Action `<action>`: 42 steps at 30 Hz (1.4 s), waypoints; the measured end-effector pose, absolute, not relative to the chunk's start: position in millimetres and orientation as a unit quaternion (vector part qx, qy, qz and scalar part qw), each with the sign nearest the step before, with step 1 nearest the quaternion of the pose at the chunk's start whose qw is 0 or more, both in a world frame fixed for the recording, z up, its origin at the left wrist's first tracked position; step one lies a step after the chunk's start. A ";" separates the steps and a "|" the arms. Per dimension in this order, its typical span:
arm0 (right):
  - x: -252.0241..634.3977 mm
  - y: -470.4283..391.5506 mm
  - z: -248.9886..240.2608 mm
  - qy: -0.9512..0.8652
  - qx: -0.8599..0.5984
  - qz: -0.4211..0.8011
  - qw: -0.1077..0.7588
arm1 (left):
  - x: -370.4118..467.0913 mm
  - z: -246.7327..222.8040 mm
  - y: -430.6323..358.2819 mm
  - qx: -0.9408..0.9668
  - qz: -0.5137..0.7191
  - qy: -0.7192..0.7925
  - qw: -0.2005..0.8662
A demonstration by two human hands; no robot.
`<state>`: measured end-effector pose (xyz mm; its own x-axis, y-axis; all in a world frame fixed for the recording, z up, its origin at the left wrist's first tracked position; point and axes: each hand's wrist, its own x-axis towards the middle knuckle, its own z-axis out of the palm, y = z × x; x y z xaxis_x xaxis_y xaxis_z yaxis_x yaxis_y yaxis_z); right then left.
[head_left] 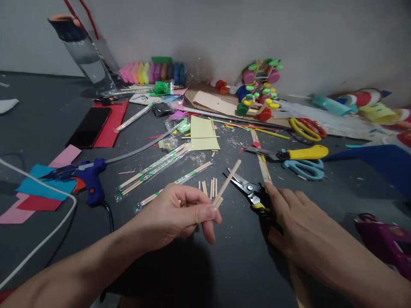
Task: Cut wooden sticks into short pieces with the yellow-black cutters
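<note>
My left hand (192, 211) pinches a piece of wooden chopstick (231, 173) between thumb and fingers, with a shorter stub beside it at the fingertips. The long piece points up and to the right. My right hand (293, 218) is wrapped around the black and yellow handles of the cutting shears (249, 188). Their blades are parted and point up-left toward the chopstick piece, apart from it. Several short cut chopstick pieces (213, 188) lie just beyond my left hand. Wrapped chopsticks (154, 171) lie to the left of these.
A blue glue gun (91, 177) with its cable lies left, near a phone (90, 127) and a tilted water bottle (85, 55). A wooden ruler (261, 160), a yellow-handled knife (306, 152) and blue scissors (303, 169) lie right. Small wheeled models (258, 107) stand at the back.
</note>
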<state>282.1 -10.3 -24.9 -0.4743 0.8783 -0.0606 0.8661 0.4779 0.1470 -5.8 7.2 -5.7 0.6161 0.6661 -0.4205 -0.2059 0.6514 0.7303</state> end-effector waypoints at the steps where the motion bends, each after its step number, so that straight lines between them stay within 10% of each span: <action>1: 282.9 -9.2 -23.8 0.855 0.513 0.048 0.058 | -5.9 -5.8 7.0 0.326 0.261 0.353 0.838; 9: 286.3 -24.6 4.7 0.834 0.528 -0.139 -0.078 | -7.6 -5.5 9.5 0.320 0.257 0.335 0.848; 42: 247.4 -21.0 23.7 0.812 0.497 -0.296 -0.077 | -8.7 -2.4 7.7 0.311 0.169 0.327 0.876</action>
